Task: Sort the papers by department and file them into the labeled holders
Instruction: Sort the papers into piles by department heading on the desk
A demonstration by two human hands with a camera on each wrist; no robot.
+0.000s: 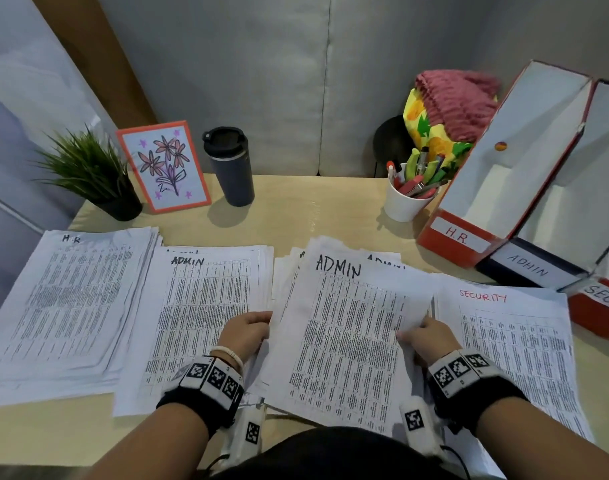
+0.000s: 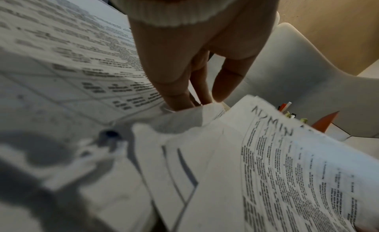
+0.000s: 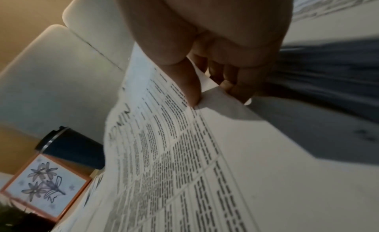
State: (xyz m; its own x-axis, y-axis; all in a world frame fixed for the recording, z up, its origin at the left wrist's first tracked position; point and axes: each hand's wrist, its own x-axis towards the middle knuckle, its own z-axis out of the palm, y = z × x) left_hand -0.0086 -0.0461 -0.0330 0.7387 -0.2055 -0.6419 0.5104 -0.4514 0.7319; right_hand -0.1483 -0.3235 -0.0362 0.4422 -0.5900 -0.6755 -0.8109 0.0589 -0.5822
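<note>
Desk, sorting in progress. Right hand [image 1: 424, 336] pinches the right edge of a sheet headed ADMIN [image 1: 344, 327], thumb on top and fingers curled beneath, so the page lifts off the mixed stack [image 1: 289, 271] under it. Left hand [image 1: 245, 332] has its fingers curled at the sheet's left edge, tips tucked under the paper; likely steadying it for a two-handed carry. Sorted piles lie in a row: H.R. pile [image 1: 71, 306] at 9 o'clock of the hands, ADMIN pile [image 1: 206, 306] just left of the lifted sheet, SECURITY pile [image 1: 510, 341] at 3 o'clock. Holders stand at 2 o'clock, open ends toward the person: H.R. holder [image 1: 458, 237], ADMIN holder [image 1: 528, 271], SECURITY holder [image 1: 604, 299]; all three appear unfilled. Judged next: the sheet belongs on the ADMIN pile.
</note>
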